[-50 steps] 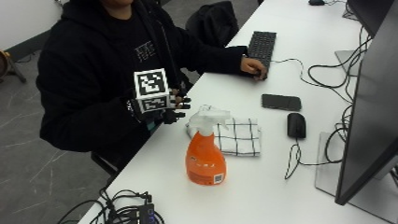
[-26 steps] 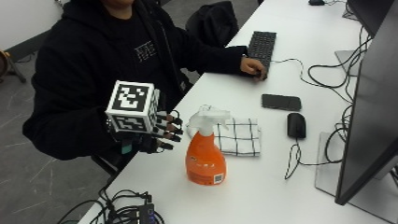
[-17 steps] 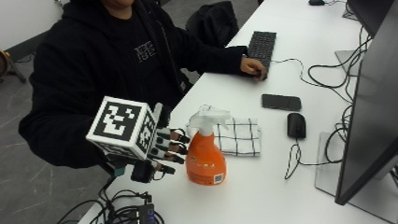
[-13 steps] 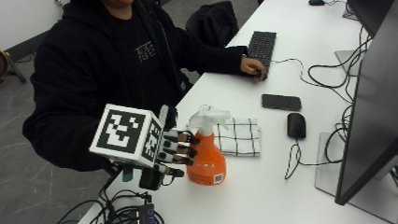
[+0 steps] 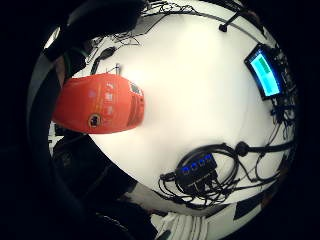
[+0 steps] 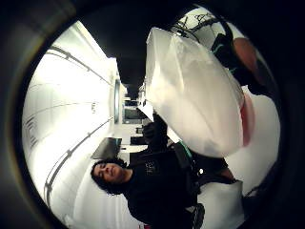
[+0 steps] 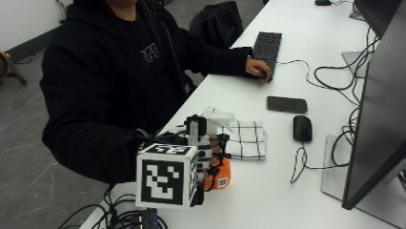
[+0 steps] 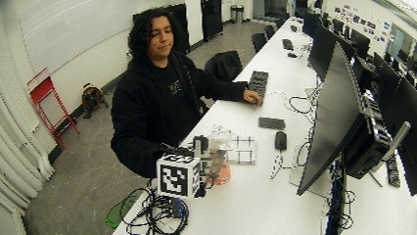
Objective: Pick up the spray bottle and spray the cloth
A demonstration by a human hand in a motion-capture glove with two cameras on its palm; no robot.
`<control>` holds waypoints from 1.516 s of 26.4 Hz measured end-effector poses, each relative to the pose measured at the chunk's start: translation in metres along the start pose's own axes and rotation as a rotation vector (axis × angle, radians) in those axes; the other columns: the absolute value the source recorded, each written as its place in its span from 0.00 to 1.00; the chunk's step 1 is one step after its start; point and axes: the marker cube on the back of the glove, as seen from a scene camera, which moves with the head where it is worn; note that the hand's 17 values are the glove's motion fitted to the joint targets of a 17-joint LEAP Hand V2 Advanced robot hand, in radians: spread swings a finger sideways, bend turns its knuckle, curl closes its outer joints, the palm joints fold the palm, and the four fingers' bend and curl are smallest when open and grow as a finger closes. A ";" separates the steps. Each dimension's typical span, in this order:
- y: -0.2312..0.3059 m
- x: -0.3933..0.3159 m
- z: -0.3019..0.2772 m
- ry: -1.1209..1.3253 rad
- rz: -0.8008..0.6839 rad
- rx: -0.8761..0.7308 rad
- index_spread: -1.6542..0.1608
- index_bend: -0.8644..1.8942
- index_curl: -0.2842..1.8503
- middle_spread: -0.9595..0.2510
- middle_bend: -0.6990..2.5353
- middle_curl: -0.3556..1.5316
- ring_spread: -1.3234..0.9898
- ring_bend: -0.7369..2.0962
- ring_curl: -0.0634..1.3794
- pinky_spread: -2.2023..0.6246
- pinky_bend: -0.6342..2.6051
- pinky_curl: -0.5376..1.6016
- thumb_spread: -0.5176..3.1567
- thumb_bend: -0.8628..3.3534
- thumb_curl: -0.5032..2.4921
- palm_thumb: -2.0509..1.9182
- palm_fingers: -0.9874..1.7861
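Orange spray bottle point(image 7: 218, 177) in gloved right hand point(image 7: 204, 148).

The person point(image 7: 120, 81) wears a black hooded sweatshirt with a small pale chest print, long sleeves to the wrists.

I read the outside view as set high across the table point(image 7: 279, 157), looking down at the spray bottle point(image 7: 218, 175) from near. The wide outside view stands higher and farther back, taking in the same spray bottle, monitor point(image 8: 329, 122) and keyboard point(image 8: 256, 84). The little-finger palm view faces the bottle's orange body closely; the thumb palm view faces its white head.
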 end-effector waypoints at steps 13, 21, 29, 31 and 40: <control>-0.023 0.011 0.034 -0.412 -0.144 0.062 0.72 0.38 0.27 0.61 0.31 0.40 0.47 0.41 0.29 0.77 0.24 0.39 0.38 0.20 0.29 0.72 0.74; -0.038 0.000 0.041 -0.475 -0.131 0.200 0.73 0.36 0.28 0.59 0.32 0.41 0.46 0.42 0.30 0.73 0.29 0.41 0.37 0.20 0.30 0.73 0.83; -0.016 -0.002 0.046 -0.480 -0.069 0.205 0.74 0.38 0.29 0.60 0.36 0.44 0.47 0.46 0.34 0.69 0.32 0.43 0.32 0.20 0.33 0.75 0.86; -0.017 -0.003 0.047 -0.452 -0.086 0.232 0.74 0.40 0.31 0.61 0.37 0.45 0.47 0.47 0.35 0.69 0.32 0.43 0.30 0.20 0.34 0.75 0.87; -0.038 -0.002 0.048 -0.404 -0.138 0.323 0.75 0.44 0.34 0.61 0.39 0.47 0.47 0.50 0.38 0.68 0.33 0.44 0.26 0.20 0.37 0.75 0.87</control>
